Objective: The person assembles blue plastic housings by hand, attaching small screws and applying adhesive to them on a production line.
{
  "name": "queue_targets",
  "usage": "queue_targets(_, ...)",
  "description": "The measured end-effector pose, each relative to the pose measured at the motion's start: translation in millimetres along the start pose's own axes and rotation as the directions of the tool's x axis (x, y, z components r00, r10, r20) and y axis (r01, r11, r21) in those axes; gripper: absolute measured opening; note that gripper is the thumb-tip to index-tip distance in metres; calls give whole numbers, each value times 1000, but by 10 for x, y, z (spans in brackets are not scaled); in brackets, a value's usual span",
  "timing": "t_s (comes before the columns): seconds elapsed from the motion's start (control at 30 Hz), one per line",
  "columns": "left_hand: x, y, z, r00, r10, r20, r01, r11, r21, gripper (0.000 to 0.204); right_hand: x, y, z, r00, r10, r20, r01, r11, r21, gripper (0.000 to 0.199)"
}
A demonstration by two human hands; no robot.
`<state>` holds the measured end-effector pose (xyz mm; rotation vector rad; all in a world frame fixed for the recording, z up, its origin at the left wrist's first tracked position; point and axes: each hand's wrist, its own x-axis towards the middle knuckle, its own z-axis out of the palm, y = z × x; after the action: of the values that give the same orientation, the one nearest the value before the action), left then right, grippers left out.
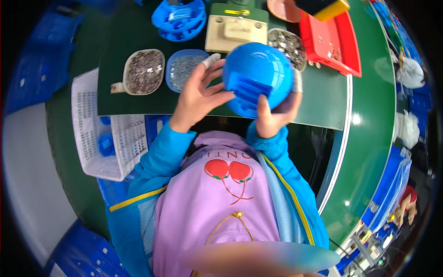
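Note:
A glossy blue plastic dome-shaped housing (263, 62) with a rectangular slotted recess is held up over the front edge of the green worktop. My right hand (277, 115) grips its right side, the thumb on the front near the recess and the fingers around behind. At its left edge is my left hand (198, 92), thumb against the housing beside the recess and fingers at the rim. White covers wrap a finger on each hand. Behind the housing stands a green fixture with a cream block (237, 30), partly hidden by it.
Trays of small metal parts stand left, a white one (125, 69) and a blue one (169, 76); another tray (297, 44) is right. Blue shells (177, 21) sit at the back. A red bin (353, 51) is far right, a white basket (85, 120) with blue pieces lower left.

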<state>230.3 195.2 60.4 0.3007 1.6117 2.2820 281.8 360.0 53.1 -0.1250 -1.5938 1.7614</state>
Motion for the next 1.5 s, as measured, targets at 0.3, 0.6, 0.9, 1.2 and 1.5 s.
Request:
queue_targets(0.3, -177, -204, -401, 950, -310, 46, 307, 890, -337, 73, -85, 143, -470, 970, 140, 197, -72, 945, -320, 55)
queue_targets(0.6, -146, -210, -227, 955, -294, -49, 274, 930, -244, 75, 165, 760, -1000, 985, -88, 149, 173, 542, -823, 16)
queue_targets(0.9, -231, -184, -193, 946, -313, -81, 289, 931, -222, 76, 165, 779, -1024, 977, 157, -142, -206, 853, -479, 9)
queue_targets(1.2, -226, -228, -180, 948, -310, -77, 285, 930, -232, 73, 56, 760, -952, 989, 142, -43, -134, 734, -665, 12)
queue_targets(1.5, -278, -281, -187, 954, -287, -86, 271, 950, -156, 73, 116, 798, -1029, 937, -156, 314, 349, 337, -874, 13)
